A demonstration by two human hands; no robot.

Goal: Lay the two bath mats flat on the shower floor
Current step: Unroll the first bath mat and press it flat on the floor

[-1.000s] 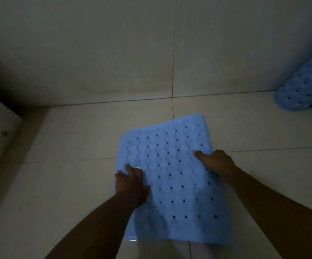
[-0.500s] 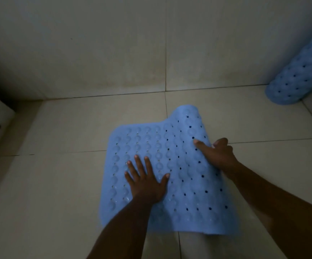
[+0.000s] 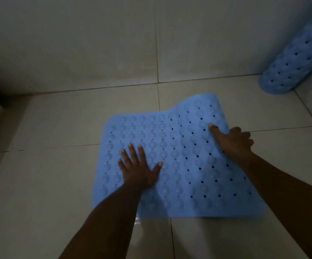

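- Head view: blue bath mat (image 3: pixel 177 165) on the tiled shower floor (image 3: pixel 58 184), left part flat, far right corner humped up.
- Left hand (image 3: pixel 138 169) pressed palm-down on it, fingers spread.
- Right hand (image 3: pixel 231 141) gripping the raised right edge, fingers curled around it.
- Second mat (image 3: pixel 297 62) rolled up, leaning at the far right wall.

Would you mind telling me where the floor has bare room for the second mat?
Bare tile lies left of the open mat, toward the step at the left edge, and in a strip between it and the back wall. The right side is crowded: right hand, raised mat edge, rolled mat.
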